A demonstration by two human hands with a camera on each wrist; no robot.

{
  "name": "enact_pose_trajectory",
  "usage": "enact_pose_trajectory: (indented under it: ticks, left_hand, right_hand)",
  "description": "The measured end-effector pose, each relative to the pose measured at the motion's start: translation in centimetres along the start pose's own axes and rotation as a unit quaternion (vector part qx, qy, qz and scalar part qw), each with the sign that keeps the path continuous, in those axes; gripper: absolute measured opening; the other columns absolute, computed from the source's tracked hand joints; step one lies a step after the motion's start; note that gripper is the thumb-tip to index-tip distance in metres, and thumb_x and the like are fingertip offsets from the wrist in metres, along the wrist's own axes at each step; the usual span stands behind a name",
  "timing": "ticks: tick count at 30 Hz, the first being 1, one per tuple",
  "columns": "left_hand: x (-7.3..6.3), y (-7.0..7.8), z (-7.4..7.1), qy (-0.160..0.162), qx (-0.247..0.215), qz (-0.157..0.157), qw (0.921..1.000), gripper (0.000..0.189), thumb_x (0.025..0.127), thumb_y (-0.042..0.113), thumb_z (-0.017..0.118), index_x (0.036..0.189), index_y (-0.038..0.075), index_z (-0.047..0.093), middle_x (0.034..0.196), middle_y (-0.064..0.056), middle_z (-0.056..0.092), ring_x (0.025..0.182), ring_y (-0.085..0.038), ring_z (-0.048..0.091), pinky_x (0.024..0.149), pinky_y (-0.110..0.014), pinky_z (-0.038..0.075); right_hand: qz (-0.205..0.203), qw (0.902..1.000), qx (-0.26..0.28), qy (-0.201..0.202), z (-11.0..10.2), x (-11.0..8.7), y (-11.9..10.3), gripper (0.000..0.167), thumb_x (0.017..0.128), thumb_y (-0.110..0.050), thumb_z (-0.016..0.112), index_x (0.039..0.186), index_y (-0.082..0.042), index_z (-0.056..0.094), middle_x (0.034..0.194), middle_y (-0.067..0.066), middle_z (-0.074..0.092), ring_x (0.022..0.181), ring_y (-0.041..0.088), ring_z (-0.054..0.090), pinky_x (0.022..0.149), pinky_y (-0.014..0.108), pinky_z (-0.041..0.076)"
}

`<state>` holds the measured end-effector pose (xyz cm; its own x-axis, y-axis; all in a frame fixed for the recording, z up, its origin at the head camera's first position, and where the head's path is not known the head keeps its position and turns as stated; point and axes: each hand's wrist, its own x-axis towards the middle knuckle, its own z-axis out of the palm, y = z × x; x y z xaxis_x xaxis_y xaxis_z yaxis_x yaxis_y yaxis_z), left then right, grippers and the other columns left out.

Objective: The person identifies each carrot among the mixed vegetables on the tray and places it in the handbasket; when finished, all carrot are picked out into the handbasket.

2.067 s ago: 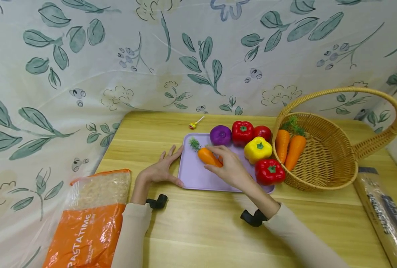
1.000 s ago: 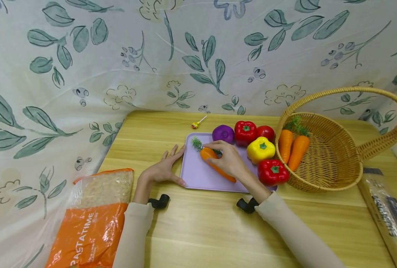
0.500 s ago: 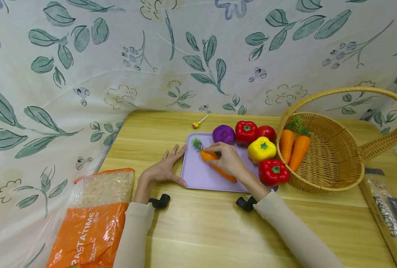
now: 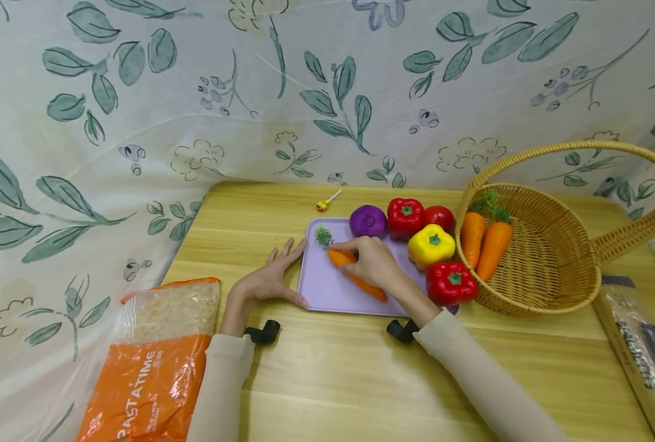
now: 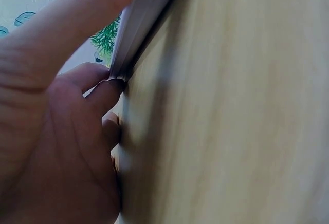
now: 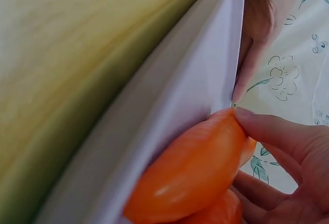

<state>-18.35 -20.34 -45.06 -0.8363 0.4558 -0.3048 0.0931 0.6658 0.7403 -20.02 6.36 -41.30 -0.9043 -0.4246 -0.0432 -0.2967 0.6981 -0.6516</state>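
Note:
A lilac tray [image 4: 318,285] lies on the wooden table. My left hand [image 4: 266,281] rests with fingers spread at its left edge, the thumb by the near corner. My right hand [image 4: 375,263] pinches a carrot [image 4: 368,288] near its leafy top, between thumb and fingertips. This carrot lies diagonally on the tray, its green leaves [image 4: 323,236] toward the far left corner. In the right wrist view another orange piece [image 6: 218,211] shows beside the held carrot [image 6: 187,170], mostly hidden. A purple round vegetable [image 4: 368,221] and a yellow bell pepper [image 4: 431,246] sit on the tray's right part.
Red bell peppers [image 4: 452,283] and a red round vegetable [image 4: 439,217] crowd the tray's right side. A wicker basket [image 4: 559,294] with two carrots [image 4: 494,248] stands beside them. A lollipop [image 4: 324,205] lies behind the tray. Packages [image 4: 145,380] lie left and right [image 4: 639,350].
The carrot, foreshortened in my right hand at first, now lies lengthwise across the tray. My right hand has since shifted slightly, still pinching it. My left hand stays at the tray edge.

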Motion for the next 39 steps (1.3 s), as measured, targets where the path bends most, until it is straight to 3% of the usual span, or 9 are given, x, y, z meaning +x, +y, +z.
enact_pose_trajectory:
  ticks: [2,5,9,13,20,26,34,39]
  left_hand:
    - [0.0,0.0,0.0,-0.001,-0.001,0.001,1.0,0.133,0.071,0.042,0.095,0.167,0.037,0.004,0.174,-0.006,-0.019,0.154,-0.052,-0.024,0.117,-0.082,-0.002]
    - [0.1,0.0,0.0,-0.002,-0.004,0.0,1.0,0.133,0.071,0.041,0.096,0.167,0.037,0.004,0.174,-0.005,-0.019,0.154,-0.052,-0.024,0.118,-0.082,-0.003]
    - [0.0,0.0,0.0,0.0,-0.007,-0.004,1.0,0.134,0.07,0.04,0.096,0.167,0.039,0.004,0.174,-0.005,-0.019,0.154,-0.051,-0.024,0.117,-0.082,-0.003]
    - [0.0,0.1,0.0,0.0,-0.003,-0.004,1.0,0.133,0.07,0.041,0.096,0.167,0.039,0.004,0.174,-0.005,-0.019,0.155,-0.052,-0.023,0.117,-0.083,-0.002]
    - [0.0,0.1,-0.1,-0.002,0.0,-0.009,1.0,0.133,0.07,0.044,0.095,0.167,0.039,0.004,0.174,-0.004,-0.02,0.155,-0.052,-0.023,0.115,-0.084,0.0]
    - [0.0,0.0,0.0,0.0,-0.001,-0.005,1.0,0.134,0.07,0.043,0.095,0.167,0.038,0.003,0.174,-0.005,-0.019,0.154,-0.053,-0.022,0.114,-0.086,0.001]
    - [-0.1,0.2,0.1,0.001,-0.005,-0.006,1.0,0.133,0.071,0.042,0.096,0.167,0.037,0.004,0.174,-0.005,-0.019,0.154,-0.052,-0.024,0.115,-0.084,-0.001]
    - [-0.2,0.1,0.1,0.002,-0.002,-0.003,1.0,0.134,0.071,0.041,0.096,0.167,0.037,0.003,0.174,-0.005,-0.02,0.154,-0.052,-0.024,0.114,-0.085,0.0]
  right_hand:
    - [-0.005,1.0,0.0,0.002,0.0,0.0,0.0,0.048,0.086,-0.01,0.084,0.131,-0.022,0.074,0.085,0.009,0.069,0.062,0.017,0.039,0.058,0.026,0.033]
    - [-0.014,0.9998,0.007,0.014,-0.1,0.1,0.1,0.046,0.085,-0.009,0.083,0.129,-0.021,0.075,0.104,0.008,0.076,0.067,0.019,0.046,0.062,0.027,0.037]
    - [-0.023,0.9988,0.034,0.028,-0.3,0.2,0.2,0.046,0.085,-0.008,0.082,0.128,-0.021,0.076,0.126,0.008,0.075,0.087,0.023,0.059,0.077,0.031,0.049]
    - [-0.024,0.9953,0.078,0.051,-0.7,0.0,0.1,0.046,0.086,-0.008,0.081,0.13,-0.021,0.075,0.131,0.008,0.073,0.106,0.026,0.063,0.091,0.039,0.056]
    - [-0.025,0.9848,0.154,0.076,-1.4,-0.4,-0.2,0.043,0.089,-0.01,0.081,0.129,-0.021,0.075,0.135,0.008,0.071,0.119,0.029,0.065,0.099,0.045,0.059]
    - [-0.011,0.9825,0.174,0.065,-2.7,-1.4,-0.9,0.044,0.089,-0.014,0.082,0.131,-0.024,0.074,0.135,0.005,0.071,0.117,0.028,0.065,0.098,0.044,0.059]
    - [0.022,0.9805,0.189,0.051,-5.5,-3.8,-1.5,0.044,0.088,-0.023,0.084,0.131,-0.031,0.074,0.132,0.003,0.071,0.109,0.027,0.064,0.083,0.033,0.06]
    - [0.047,0.98,0.182,0.064,-8.2,-5.5,-1.6,0.045,0.087,-0.028,0.085,0.13,-0.03,0.074,0.13,0.004,0.072,0.11,0.027,0.064,0.087,0.031,0.058]
